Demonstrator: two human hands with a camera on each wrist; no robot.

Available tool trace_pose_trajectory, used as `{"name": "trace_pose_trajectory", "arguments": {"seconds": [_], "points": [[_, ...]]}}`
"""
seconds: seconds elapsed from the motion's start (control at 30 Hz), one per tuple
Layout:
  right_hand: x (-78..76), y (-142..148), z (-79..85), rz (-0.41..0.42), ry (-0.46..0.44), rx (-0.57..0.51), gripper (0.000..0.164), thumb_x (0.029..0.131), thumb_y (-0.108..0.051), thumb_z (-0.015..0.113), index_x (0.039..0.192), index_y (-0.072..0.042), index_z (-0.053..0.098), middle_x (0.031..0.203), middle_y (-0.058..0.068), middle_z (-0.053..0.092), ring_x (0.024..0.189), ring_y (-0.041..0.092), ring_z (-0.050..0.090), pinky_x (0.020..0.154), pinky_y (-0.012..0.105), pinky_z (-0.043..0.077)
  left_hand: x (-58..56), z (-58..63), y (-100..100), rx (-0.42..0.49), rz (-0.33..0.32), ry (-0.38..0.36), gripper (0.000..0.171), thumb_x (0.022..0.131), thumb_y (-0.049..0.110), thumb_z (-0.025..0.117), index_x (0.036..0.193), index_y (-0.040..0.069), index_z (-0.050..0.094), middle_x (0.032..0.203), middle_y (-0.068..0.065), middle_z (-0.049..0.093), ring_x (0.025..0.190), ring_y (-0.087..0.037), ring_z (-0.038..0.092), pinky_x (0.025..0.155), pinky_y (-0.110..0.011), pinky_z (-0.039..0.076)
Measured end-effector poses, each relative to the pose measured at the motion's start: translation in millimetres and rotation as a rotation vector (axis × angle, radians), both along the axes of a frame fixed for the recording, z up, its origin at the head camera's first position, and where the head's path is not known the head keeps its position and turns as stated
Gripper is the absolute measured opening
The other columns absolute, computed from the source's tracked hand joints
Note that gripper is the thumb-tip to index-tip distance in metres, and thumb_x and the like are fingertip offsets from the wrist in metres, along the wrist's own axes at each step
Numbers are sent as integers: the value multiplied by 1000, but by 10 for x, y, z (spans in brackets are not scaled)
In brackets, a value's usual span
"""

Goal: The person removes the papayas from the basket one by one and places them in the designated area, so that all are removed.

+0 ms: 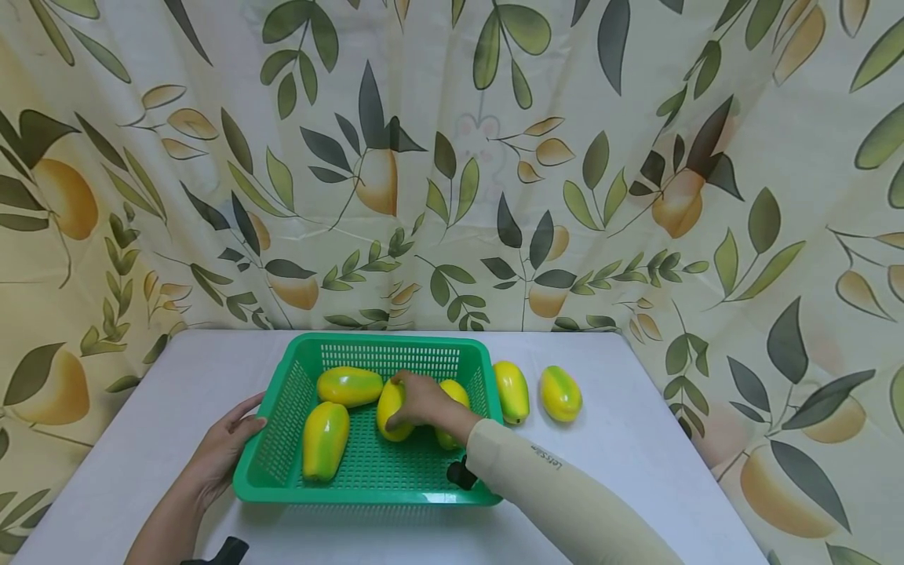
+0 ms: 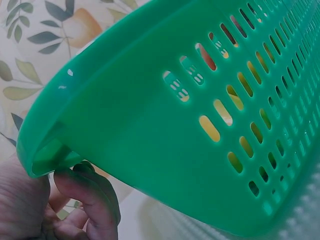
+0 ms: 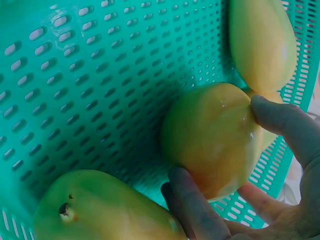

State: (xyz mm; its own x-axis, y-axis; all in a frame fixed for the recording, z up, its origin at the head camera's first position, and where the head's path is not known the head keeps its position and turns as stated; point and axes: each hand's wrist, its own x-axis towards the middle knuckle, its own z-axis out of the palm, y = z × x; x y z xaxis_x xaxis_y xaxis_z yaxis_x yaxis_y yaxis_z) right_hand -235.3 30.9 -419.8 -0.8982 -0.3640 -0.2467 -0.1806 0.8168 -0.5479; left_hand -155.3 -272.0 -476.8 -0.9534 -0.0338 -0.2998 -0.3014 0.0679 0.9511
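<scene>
My left hand (image 1: 222, 447) grips the left rim of a green plastic basket (image 1: 367, 496); in the left wrist view, curled fingers (image 2: 95, 200) lie under its lip. Inside the basket, my right hand (image 1: 429, 402) holds a yellow-green papaya (image 1: 391, 410), with thumb and fingers spread around it in the right wrist view. Left of it, one papaya (image 1: 349, 386) lies sideways near the back wall and another papaya (image 1: 326, 442) lies lengthwise in front. Beneath the right hand and wrist, a further papaya (image 1: 455, 391) is partly hidden.
Outside the basket, to its right, two papayas lie on the white table (image 1: 586, 486): one papaya (image 1: 512, 392) close to the basket wall, the other papaya (image 1: 561, 394) farther right. A leaf-and-fruit patterned curtain (image 1: 452, 180) hangs behind the table.
</scene>
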Motion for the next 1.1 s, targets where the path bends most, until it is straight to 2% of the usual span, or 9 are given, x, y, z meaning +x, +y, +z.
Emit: {"name": "trace_pose_trajectory", "arguments": {"seconds": [0.3,0.5,0.67,0.77,0.87,0.97,1.1], "points": [[-12,13,-19,-34,2,-10,68,74,-23,85,134,-11,55,120,11,62,95,21,54,85,39,51,-8,-1,-9,10,-4,-27,67,102,26,53,158,13,17,126,-5,56,98,-10,64,87,-33,58],[-15,27,7,-9,-8,-32,68,74,-22,85,134,-10,55,122,12,61,97,22,54,88,41,50,-1,-6,-6,10,3,-26,69,102,28,54,158,14,18,137,-15,49,99,-9,64,87,-33,58],[-12,16,37,-1,-10,-38,67,77,-32,83,133,-9,55,126,12,61,100,22,56,91,42,51,1,-9,-2,4,3,-18,68,102,28,53,158,14,18,135,-13,51,99,-10,64,87,-33,58],[-2,-1,42,-18,-2,-45,61,82,-36,79,132,-9,56,124,12,62,97,21,57,87,40,52,-3,-7,-4,13,3,-19,68,102,27,53,158,14,18,129,-7,55,99,-10,64,87,-33,58],[8,-18,42,-42,7,-57,56,84,-34,77,130,-8,57,118,11,64,91,19,57,80,36,53,-7,-6,-5,23,2,-19,67,102,26,53,158,14,18,125,-4,56,98,-11,65,87,-34,58],[4,-30,25,-57,17,-58,53,84,-31,77,128,-8,58,114,11,65,86,18,57,74,32,53,-8,-6,-5,25,1,-13,67,102,25,52,158,14,18,123,-3,57,98,-11,65,86,-34,58],[-18,-42,-9,-71,21,-61,56,82,-29,79,128,-7,57,114,11,64,87,18,57,74,32,53,-10,-7,-7,29,-1,-2,67,102,25,52,158,13,18,121,-3,57,97,-11,65,86,-34,58]]}}
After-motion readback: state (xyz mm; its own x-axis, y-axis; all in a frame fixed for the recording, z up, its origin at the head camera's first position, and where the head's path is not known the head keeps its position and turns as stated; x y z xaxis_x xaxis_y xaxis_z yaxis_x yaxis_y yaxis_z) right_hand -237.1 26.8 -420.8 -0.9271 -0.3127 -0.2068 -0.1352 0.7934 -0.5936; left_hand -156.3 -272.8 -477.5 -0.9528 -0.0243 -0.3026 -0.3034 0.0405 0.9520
